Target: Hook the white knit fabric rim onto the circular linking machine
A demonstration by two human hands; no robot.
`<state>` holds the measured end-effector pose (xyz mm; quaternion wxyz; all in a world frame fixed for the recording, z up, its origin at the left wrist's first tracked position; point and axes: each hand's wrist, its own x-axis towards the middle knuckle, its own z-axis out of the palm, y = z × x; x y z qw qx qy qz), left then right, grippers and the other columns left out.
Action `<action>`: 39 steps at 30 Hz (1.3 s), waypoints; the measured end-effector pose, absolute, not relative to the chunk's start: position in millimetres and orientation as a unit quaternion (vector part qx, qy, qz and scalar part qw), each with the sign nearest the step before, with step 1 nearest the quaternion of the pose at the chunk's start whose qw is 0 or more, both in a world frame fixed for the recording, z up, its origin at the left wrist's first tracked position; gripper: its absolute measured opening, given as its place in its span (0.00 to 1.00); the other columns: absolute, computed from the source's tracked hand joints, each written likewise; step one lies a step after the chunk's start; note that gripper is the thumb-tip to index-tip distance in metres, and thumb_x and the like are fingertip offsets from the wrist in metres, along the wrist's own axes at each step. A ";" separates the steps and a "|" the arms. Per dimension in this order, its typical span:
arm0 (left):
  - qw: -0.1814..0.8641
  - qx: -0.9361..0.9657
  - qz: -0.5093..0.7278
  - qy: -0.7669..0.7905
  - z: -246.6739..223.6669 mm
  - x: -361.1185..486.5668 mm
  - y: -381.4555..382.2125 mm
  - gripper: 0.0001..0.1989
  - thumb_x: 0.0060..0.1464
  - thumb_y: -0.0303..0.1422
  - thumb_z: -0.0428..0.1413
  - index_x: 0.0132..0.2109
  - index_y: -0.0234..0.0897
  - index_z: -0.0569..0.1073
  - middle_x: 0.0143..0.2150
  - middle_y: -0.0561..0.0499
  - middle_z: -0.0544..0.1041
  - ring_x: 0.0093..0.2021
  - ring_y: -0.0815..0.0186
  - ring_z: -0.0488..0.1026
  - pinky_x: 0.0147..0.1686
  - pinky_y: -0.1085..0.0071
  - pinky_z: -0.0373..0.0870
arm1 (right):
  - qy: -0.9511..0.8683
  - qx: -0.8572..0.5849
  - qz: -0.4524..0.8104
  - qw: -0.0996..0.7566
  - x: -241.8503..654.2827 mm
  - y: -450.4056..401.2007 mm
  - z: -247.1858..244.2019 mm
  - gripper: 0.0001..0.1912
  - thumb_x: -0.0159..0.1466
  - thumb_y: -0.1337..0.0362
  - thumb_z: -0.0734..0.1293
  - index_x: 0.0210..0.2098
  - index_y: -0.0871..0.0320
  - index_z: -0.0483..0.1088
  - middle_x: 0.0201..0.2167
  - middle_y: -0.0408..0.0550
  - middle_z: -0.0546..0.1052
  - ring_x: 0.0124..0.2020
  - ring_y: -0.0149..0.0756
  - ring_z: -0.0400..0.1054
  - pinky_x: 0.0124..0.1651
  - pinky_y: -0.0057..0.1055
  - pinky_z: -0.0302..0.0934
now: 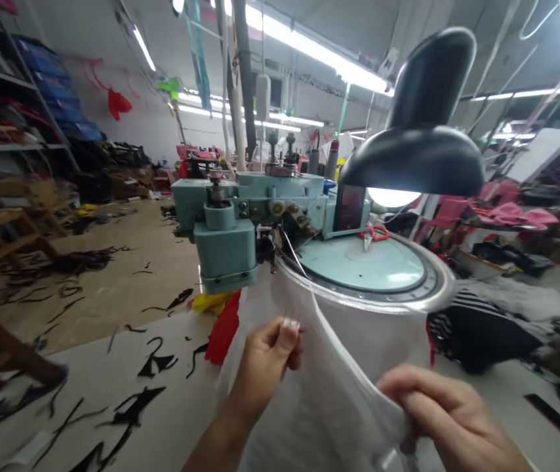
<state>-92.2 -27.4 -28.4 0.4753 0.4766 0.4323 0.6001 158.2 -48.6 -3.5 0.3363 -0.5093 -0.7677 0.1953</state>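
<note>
My left hand (269,357) is closed in a pinch in front of the machine, with a small white bit showing at its fingertips; its kind is too small to tell. At the lower right, my right hand (437,410) grips the rolled edge of a sheer white fabric (300,406). The fabric hangs from the toothed rim of a round dial (373,262) on a pale green linking machine (225,249). A white strip of its edge runs from the machine head down to my right hand.
A black lamp (412,157) shines over the dial. Red scissors (376,233) lie on the dial's top. Black scraps (132,406) litter the floor at left, near a wooden stool (4,347). Red cloth (223,331) hangs beneath the machine head. Dark striped cloth (481,331) lies at right.
</note>
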 end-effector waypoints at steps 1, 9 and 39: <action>0.498 0.472 0.595 0.419 -28.3 -91.1 -19.6 0.24 0.56 0.52 0.58 0.36 0.32 0.76 0.24 0.53 0.71 0.21 0.74 0.66 0.21 0.78 0.62 | -0.769 -0.506 0.190 0.341 155.0 -53.0 0.8 0.14 0.65 0.56 0.62 0.36 0.54 0.78 0.22 0.42 0.76 0.20 0.32 0.71 0.22 0.24 0.65; 0.575 0.482 0.554 0.360 -21.4 -99.1 28.1 0.26 0.52 0.54 0.60 0.33 0.32 0.74 0.21 0.53 0.71 0.16 0.74 0.64 0.14 0.79 0.54 | -0.767 -0.441 0.084 0.458 77.2 -29.5 13.0 0.17 0.64 0.70 0.65 0.51 0.52 0.75 0.46 0.46 0.81 0.46 0.35 0.77 0.48 0.25 0.71; 0.560 0.560 0.505 0.344 -9.6 -91.3 21.4 0.28 0.55 0.56 0.56 0.30 0.31 0.75 0.19 0.50 0.73 0.15 0.73 0.64 0.15 0.79 0.57 | -0.647 -0.477 -0.078 0.589 65.9 -27.9 21.0 0.03 0.62 0.68 0.71 0.31 0.56 0.77 0.23 0.37 0.78 0.22 0.25 0.70 0.29 0.18 0.65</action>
